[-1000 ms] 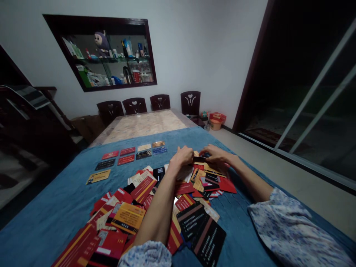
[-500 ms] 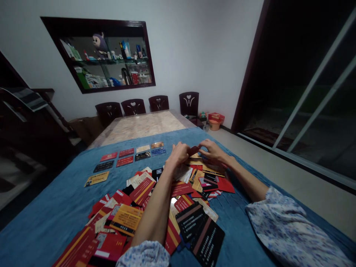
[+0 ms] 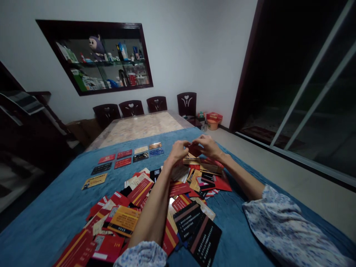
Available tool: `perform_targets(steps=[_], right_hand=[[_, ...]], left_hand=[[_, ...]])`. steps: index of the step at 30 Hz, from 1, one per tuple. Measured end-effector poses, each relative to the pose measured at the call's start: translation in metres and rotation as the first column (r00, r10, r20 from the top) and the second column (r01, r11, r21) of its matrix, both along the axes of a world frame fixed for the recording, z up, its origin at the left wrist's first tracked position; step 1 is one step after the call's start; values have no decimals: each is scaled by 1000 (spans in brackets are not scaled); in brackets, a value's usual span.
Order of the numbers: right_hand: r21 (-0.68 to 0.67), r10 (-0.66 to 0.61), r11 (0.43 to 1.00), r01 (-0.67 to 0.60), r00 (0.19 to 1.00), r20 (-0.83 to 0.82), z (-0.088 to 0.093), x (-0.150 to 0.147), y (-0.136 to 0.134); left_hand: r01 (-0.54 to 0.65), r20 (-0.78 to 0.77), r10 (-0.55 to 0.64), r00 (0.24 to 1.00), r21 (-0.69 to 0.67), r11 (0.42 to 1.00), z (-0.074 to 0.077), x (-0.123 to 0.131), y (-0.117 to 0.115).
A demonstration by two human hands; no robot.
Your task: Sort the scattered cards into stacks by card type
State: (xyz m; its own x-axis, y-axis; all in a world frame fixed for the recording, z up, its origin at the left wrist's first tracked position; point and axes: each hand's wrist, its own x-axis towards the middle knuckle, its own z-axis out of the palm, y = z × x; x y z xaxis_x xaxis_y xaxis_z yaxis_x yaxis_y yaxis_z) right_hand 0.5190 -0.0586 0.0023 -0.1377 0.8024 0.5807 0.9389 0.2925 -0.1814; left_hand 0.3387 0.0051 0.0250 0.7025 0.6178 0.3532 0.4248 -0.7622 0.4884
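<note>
A dark red card (image 3: 195,150) is held upright between my two hands, above the far end of a card pile. My left hand (image 3: 179,151) is closed on its left side. On its right side, the fingers of my right hand (image 3: 208,145) pinch the same card. Beneath and nearer lies a heap of overlapping red, gold, white and black cards, with two large black cards (image 3: 205,240) at its near right. To the left, several cards lie face up in short rows, among them a yellow card (image 3: 94,181) and a blue card (image 3: 156,152).
A blue cloth (image 3: 52,207) covers the near part of the marble-topped table (image 3: 139,128). Dark chairs (image 3: 187,105) stand beyond it. An orange bucket (image 3: 213,124) is on the floor at the far right.
My right hand has moved left, closer to my left hand. The dark red card has turned and now shows more of its face. The whole view has shifted slightly.
</note>
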Motion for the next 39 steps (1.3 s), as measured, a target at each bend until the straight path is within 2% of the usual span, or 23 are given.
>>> perform_targets(steps=[5,14,22,26,31,39], right_hand=[[12,-42,999,41,996,75,-1,-3,1],[-54,-19,998,25,993,113,-11,-10,0],[-81,-23,996,33,993,118,-11,-16,-2],[-86,-17,996,29,991,133,-13,-17,-1],[-113,-49,991,70,982,180,-17,-12,-2],[-188,-56,977,102,971,234,-24,-12,-6]], left_hand=[[-18,11,19,1000,-27,999,-2,1,1],[-96,-167,98,981,17,995,-12,-3,6],[-47,-161,42,986,-32,998,-12,2,-1],[-84,-190,80,978,-11,996,-16,1,-1],[-170,-278,183,943,69,983,-10,-7,-2],[-177,-369,222,902,153,972,-8,-8,-8]])
